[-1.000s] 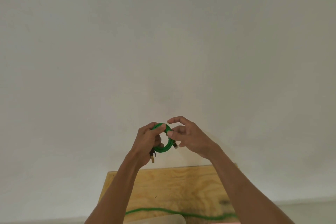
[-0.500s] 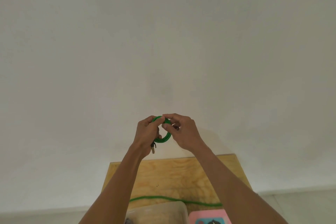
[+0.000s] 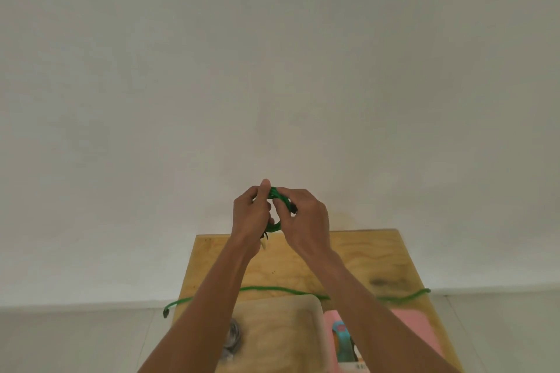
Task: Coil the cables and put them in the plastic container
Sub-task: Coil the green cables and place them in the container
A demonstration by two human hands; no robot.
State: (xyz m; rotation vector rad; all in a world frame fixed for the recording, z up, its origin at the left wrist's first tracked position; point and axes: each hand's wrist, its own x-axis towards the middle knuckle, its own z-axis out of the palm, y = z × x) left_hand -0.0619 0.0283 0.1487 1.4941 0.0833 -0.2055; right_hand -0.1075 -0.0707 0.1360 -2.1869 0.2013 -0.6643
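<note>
I hold the small green cable coil (image 3: 277,206) up in front of me above the wooden surface (image 3: 357,254), my left hand (image 3: 251,215) curled round its left side and my right hand (image 3: 306,218) pinching the top right of the loop. It should be light, springy and keen to unwind, so I would grip across all the turns. The clear plastic container (image 3: 306,303) sits well below, holding what may be a grey cable (image 3: 232,339), and a second green cable (image 3: 272,289) lies loose just behind it.

Both forearms bare, left hand (image 3: 251,215) and right hand (image 3: 306,221) ungloved.
</note>
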